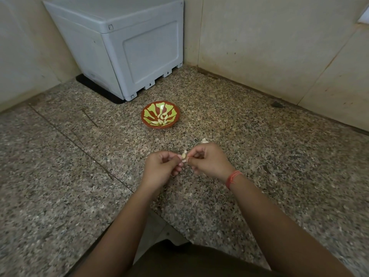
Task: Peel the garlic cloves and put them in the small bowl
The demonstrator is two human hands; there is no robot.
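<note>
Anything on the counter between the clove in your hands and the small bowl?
Bare counter in the head view between the clove and small bowl; one pale garlic piece lies aside, just beyond the right hand.

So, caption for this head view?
Left hand and right hand pinch a pale garlic clove before a red-and-green bowl of cloves.

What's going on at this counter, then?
A person is peeling garlic by hand. The left hand and right hand both pinch one clove between their fingertips, above the counter, and its skin looks partly loose. Farther back, the bowl already holds several peeled cloves. Another bit of garlic lies just behind the right hand.
</note>
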